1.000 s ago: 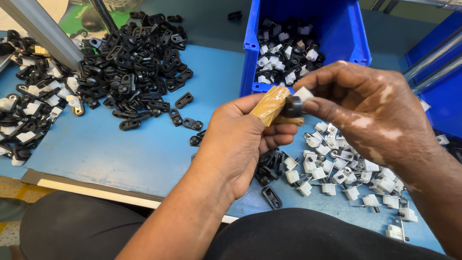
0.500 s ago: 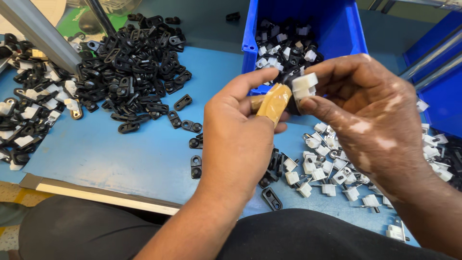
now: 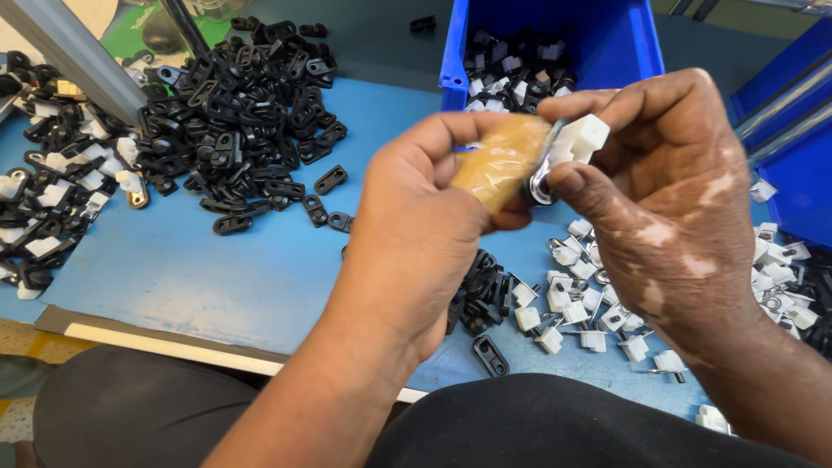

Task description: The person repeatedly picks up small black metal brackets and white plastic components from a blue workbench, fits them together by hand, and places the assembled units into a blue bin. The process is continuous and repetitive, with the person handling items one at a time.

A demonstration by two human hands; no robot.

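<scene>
Head view: my left hand point(image 3: 425, 234) is clenched round a tan handle point(image 3: 501, 160), held up over the middle of the blue table point(image 3: 217, 269). The handle's long axis runs from lower left to upper right, its far end pointing toward my right hand. My right hand point(image 3: 667, 199) pinches a white clip point(image 3: 579, 139) between thumb and forefinger, with a small metal ring point(image 3: 539, 184) just below it, touching the handle's tip. The clip's blocky end points up and to the right; the exact join between clip and handle is blurred.

Below my hands, near the table's front edge, lies a scatter of white clips with pins point(image 3: 589, 312), and just left of them a small clump of black clips point(image 3: 481, 290). One black clip point(image 3: 490, 355) lies alone at the front edge. A large pile of black clips point(image 3: 247, 113) fills the far left part. A blue bin point(image 3: 637, 43) at the far edge holds mixed black and white pieces. A grey metal bar point(image 3: 74, 52) slants across the far left corner.
</scene>
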